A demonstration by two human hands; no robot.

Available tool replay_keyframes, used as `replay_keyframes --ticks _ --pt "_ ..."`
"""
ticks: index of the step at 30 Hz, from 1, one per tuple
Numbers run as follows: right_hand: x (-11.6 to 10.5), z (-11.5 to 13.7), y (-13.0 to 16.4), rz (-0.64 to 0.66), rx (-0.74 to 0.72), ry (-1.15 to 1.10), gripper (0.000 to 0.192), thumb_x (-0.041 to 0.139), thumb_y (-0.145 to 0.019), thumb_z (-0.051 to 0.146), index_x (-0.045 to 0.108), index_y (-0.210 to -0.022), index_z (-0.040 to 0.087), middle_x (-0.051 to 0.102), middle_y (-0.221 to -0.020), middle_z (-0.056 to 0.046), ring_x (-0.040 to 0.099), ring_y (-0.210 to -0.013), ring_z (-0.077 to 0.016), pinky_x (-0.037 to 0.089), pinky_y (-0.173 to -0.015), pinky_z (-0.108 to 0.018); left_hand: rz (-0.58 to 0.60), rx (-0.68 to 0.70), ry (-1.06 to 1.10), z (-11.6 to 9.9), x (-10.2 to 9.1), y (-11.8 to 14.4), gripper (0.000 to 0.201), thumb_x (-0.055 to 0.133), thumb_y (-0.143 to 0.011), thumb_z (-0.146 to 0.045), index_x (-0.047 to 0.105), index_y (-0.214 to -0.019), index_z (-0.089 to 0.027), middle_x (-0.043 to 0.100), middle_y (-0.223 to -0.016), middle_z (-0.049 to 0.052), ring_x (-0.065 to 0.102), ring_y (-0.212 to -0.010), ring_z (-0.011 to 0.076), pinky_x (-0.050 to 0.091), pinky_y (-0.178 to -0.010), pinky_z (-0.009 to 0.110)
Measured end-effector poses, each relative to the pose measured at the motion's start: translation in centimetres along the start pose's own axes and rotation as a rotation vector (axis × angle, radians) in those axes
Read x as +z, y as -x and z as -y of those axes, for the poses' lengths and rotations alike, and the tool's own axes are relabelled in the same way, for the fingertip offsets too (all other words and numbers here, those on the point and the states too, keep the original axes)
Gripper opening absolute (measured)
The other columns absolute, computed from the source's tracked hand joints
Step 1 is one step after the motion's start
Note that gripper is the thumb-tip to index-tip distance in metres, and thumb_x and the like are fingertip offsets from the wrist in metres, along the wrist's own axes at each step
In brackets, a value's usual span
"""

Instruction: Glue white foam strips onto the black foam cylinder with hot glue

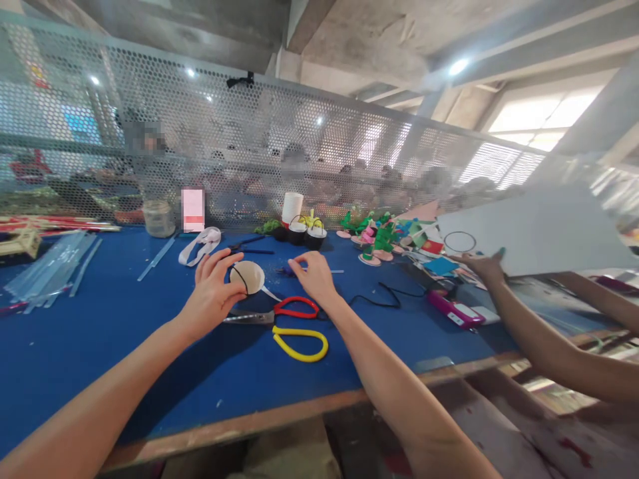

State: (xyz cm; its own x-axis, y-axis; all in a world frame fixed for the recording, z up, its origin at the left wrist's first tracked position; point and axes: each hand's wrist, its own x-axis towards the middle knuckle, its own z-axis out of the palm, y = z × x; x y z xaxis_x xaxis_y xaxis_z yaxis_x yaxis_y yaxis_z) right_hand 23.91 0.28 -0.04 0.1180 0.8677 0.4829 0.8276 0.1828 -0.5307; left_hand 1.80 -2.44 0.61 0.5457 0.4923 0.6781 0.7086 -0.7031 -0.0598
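- The blue felt-covered surface fills the lower left of the frame; its cluttered far edge could snag anything dragged across it.
- A co-worker's hand at centre right holds a large white sheet that could sweep the paper pieces nearby.
- The red-and-yellow-handled scissors lie at centre, just below both hands, blades pointing left under the left wrist; a dropped wrist could catch them.
- The left hand grips a small white paper cup, fingers curled round it; squeezing could crush it.
- The right hand pinches something too small to tell, fingers closed.
- A thin black loop crossing the cup's mouth could slip off.
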Motion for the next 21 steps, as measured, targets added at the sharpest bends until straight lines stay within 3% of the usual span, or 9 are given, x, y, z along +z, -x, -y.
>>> replay_keyframes --ticks 3,5,10,16,21 --pt "0.8 2.6 1.3 0.064 -0.344 -0.278 0.023 0.047 -0.082 0.033 0.064 -0.077 0.019 0.057 -0.105 -0.009 0.049 -0.103 -0.0192 0.036 -0.091 -0.035 0.002 0.037 -0.039 -0.9 -0.1 0.1 0.021 0.048 -0.079 -0.019 0.065 -0.066 -0.021 0.044 -0.126 0.009 0.028 -0.123 0.0280 0.023 -0.100 0.053" --pt "1.4 3.8 2.1 0.158 -0.404 -0.364 0.025 0.047 -0.082 0.035 0.065 -0.076 0.019 0.052 -0.115 -0.009 0.043 -0.112 -0.0202 0.032 -0.096 -0.038 0.003 0.071 -0.054 -1.4 0.0 0.2 0.021 0.048 -0.079 -0.017 0.064 -0.066 -0.020 0.044 -0.127 0.009 0.028 -0.124 0.0280 0.021 -0.101 0.053" --pt "1.7 4.3 2.8 0.330 -0.311 -0.531 0.011 0.054 -0.075 0.021 0.064 -0.072 0.016 0.051 -0.118 -0.011 0.042 -0.115 -0.0210 0.030 -0.097 -0.037 0.028 0.109 -0.028 -2.0 0.4 0.4 0.019 0.049 -0.078 -0.016 0.063 -0.067 -0.021 0.044 -0.129 0.008 0.028 -0.124 0.0273 0.018 -0.102 0.054" --pt "0.5 3.4 2.9 0.227 -0.122 -0.868 0.014 0.056 -0.073 0.029 0.058 -0.066 0.018 0.055 -0.109 -0.008 0.050 -0.105 -0.0180 0.038 -0.087 -0.032 0.051 -0.121 0.239 -0.8 0.1 0.0 0.016 0.049 -0.079 -0.025 0.062 -0.070 -0.019 0.041 -0.130 0.009 0.028 -0.123 0.0266 0.026 -0.099 0.052" --pt "0.1 3.4 3.3 0.204 -0.117 -0.878 0.015 0.056 -0.071 0.029 0.050 -0.063 0.018 0.057 -0.104 -0.006 0.054 -0.091 -0.0150 0.040 -0.081 -0.030 0.156 -0.321 0.509 0.1 0.1 -0.1 0.022 0.048 -0.076 -0.037 0.059 -0.070 -0.019 0.043 -0.127 0.009 0.036 -0.120 0.0269 0.024 -0.101 0.051"
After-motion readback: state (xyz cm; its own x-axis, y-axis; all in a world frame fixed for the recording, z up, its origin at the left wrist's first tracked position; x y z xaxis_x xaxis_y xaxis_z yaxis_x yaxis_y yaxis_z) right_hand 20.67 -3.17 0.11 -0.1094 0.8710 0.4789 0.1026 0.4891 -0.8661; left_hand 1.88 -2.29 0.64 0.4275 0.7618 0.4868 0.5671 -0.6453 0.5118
